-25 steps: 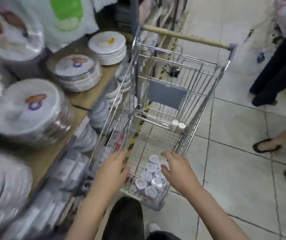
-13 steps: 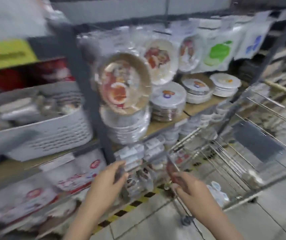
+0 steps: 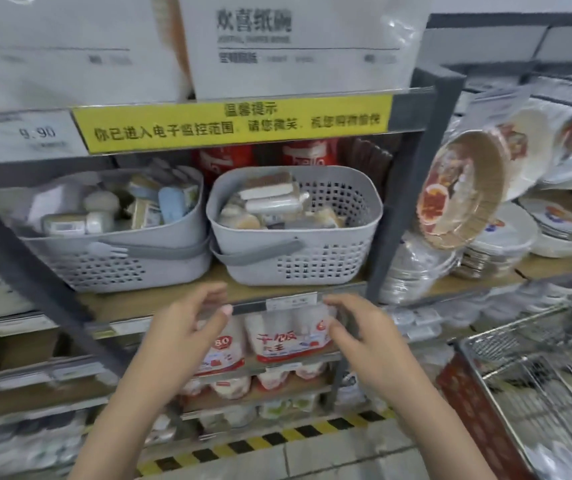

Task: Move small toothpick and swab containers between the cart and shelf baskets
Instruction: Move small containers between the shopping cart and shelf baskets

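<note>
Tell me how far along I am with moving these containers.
Done: cannot tell; both baskets already hold small packs. In hand: nothing; left hand and right hand hover empty below the shelf edge. Left: the cart, lower right, contents blurred.

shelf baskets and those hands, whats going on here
A person stands facing a store shelf with both hands raised just below two grey plastic baskets. The left hand and right hand have loosely curled fingers and hold nothing visible. The left basket and right basket sit side by side on the shelf board, both holding small packaged items. The wire cart stands at the lower right. No container is in hand at this moment.
</note>
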The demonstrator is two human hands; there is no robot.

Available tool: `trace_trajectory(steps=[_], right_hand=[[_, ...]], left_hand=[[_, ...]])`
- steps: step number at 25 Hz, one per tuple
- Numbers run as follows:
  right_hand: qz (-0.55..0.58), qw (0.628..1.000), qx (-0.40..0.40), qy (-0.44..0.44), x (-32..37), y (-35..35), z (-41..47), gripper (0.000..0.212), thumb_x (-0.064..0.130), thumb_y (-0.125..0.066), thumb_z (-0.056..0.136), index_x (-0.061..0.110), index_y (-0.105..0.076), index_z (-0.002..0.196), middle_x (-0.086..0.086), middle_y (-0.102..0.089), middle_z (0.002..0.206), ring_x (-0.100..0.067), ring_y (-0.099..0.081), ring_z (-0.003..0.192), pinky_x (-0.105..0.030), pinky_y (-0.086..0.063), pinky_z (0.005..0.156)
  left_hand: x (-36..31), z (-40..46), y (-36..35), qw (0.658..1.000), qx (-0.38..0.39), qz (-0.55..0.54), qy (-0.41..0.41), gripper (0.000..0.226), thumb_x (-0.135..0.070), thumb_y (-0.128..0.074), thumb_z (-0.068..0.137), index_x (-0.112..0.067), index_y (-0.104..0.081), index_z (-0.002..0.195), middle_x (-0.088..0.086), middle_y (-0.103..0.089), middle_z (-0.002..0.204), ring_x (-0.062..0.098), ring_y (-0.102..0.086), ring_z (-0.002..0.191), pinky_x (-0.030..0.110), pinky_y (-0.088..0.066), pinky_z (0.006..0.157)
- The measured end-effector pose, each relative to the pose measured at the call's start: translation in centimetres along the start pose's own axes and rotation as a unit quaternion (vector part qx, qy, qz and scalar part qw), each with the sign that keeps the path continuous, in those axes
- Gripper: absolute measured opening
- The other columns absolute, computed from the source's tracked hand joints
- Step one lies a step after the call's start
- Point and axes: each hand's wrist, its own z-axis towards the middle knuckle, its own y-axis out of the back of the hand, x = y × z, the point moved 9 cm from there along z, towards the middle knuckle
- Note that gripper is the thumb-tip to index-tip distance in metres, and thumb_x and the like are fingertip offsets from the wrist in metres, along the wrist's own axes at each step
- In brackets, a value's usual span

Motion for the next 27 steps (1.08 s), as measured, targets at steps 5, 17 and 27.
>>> trace_trajectory(steps=[5, 17, 27], right_hand=[[-0.002, 0.999, -0.023, 0.034, 2.3, 2.8, 4.6, 0.030, 0.026, -0.052, 0.096, 0.028, -0.055, 0.125, 0.022, -0.053, 0.118, 0.006, -0.045, 0.112, -0.004, -0.034, 0.088], [-0.048, 0.998, -0.020, -0.025, -0.2, 6.7, 17.8, 0.026, 0.016, -0.054, 0.091, 0.015, -0.062, 0.115, 0.001, -0.065, 0.104, -0.016, -0.062, 0.097, -0.021, -0.041, 0.074], [-0.182, 0.962, 0.163, -0.122, -4.5, 1.0, 22.7, 0.030, 0.025, -0.056, 0.088, 0.006, -0.051, 0.111, -0.010, -0.059, 0.109, -0.023, -0.054, 0.093, -0.028, -0.040, 0.066]], left_hand=[[-2.6, 4.4, 2.2, 0.999, -0.031, -0.023, -0.028, 0.027, -0.023, -0.058, 0.091, -0.027, -0.057, 0.119, -0.021, -0.061, 0.107, -0.006, -0.056, 0.102, 0.021, -0.044, 0.090], [-5.4, 15.7, 2.3, 0.980, -0.002, 0.183, -0.078, 0.030, -0.014, -0.054, 0.094, -0.014, -0.059, 0.123, 0.001, -0.063, 0.121, 0.016, -0.057, 0.112, 0.026, -0.043, 0.091], [-3.7, 18.5, 0.8, 0.960, 0.087, 0.259, -0.057, 0.027, -0.025, -0.059, 0.091, -0.023, -0.063, 0.118, -0.004, -0.067, 0.112, 0.010, -0.059, 0.098, 0.026, -0.045, 0.083]])
